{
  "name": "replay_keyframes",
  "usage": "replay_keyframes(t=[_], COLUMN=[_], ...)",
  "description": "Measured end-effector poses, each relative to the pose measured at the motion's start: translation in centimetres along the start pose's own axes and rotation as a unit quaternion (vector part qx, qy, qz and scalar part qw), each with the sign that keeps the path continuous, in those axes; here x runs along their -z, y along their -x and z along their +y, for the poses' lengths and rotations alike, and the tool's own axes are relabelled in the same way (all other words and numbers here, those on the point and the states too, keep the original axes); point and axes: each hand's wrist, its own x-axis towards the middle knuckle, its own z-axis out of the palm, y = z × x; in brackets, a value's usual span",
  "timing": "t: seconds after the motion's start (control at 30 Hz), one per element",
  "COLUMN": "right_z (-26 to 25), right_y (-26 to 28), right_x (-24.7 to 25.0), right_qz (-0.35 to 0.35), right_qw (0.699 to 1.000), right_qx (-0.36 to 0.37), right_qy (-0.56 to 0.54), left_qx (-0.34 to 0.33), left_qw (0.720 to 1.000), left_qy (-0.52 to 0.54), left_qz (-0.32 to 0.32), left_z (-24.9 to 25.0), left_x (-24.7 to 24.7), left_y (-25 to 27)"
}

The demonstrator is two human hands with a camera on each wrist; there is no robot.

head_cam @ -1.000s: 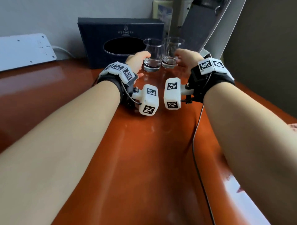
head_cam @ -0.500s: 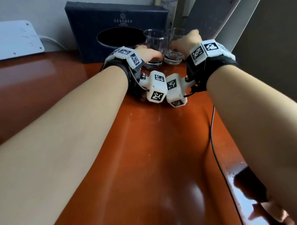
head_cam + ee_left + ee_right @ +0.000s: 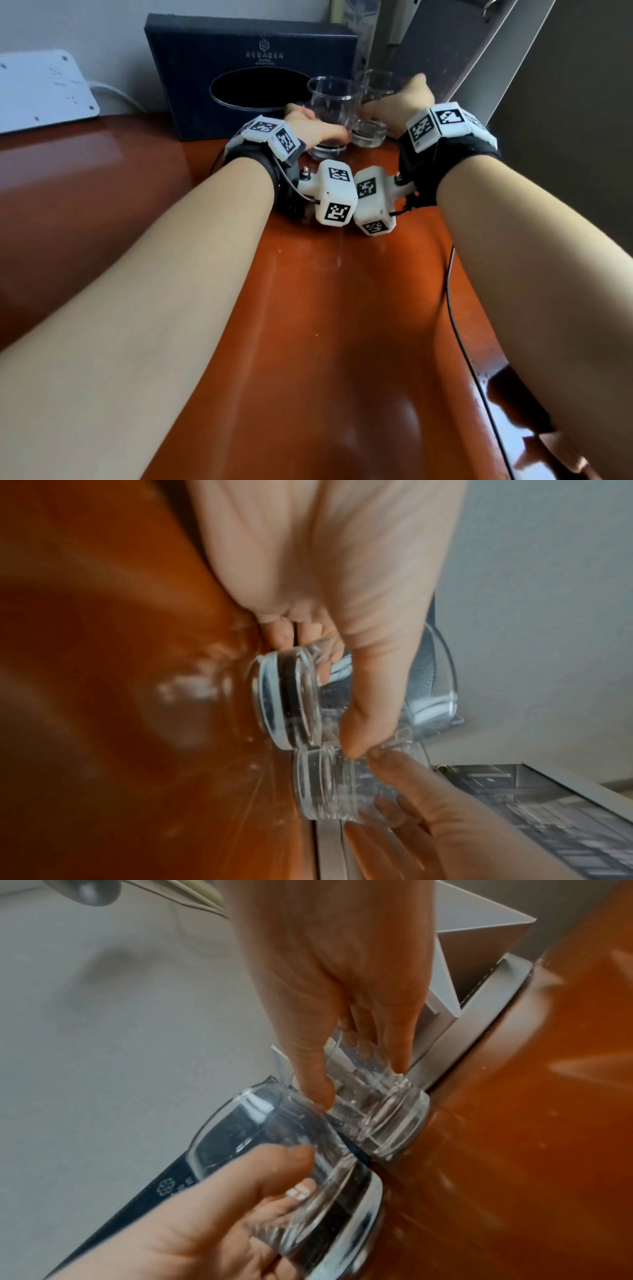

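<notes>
Two clear, empty drinking glasses stand side by side at the back of a glossy orange-brown table (image 3: pixel 342 325). My left hand (image 3: pixel 317 123) grips the left glass (image 3: pixel 330 99) low down. In the left wrist view its thumb (image 3: pixel 369 696) lies across the front of the left glass (image 3: pixel 291 696) and the fingers wrap behind. My right hand (image 3: pixel 394 102) grips the right glass (image 3: pixel 376 85). The right wrist view shows the thumb (image 3: pixel 308 1064) and fingers round the right glass (image 3: pixel 387 1110). The bases of both glasses are on the table.
A dark blue tissue box (image 3: pixel 250 68) stands right behind the glasses against the wall. A white plate (image 3: pixel 41 92) with a cord lies at the back left. A grey framed board (image 3: pixel 445 51) leans at the back right. A black cable (image 3: pixel 455 325) runs along the table's right edge.
Both hands have moved forward and closed round the glasses. The two wrist units have come together until they almost touch.
</notes>
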Motion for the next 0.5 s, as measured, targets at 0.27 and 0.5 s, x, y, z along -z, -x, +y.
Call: replay_keyframes(t=[0.27, 0.5], right_z=[0.0, 0.1], right_y=[3.2, 5.7], right_x=[0.7, 0.6], right_qz=[-0.012, -0.019], right_qw=[1.000, 0.999], right_qx=[0.020, 0.033], right_qy=[0.009, 0.023], left_qx=[0.007, 0.000], left_qw=[0.996, 0.997], left_qy=[0.081, 0.066], left_qz=[-0.029, -0.027], left_z=[-0.4, -1.4], left_x=[1.3, 2.5], left_y=[2.6, 4.3])
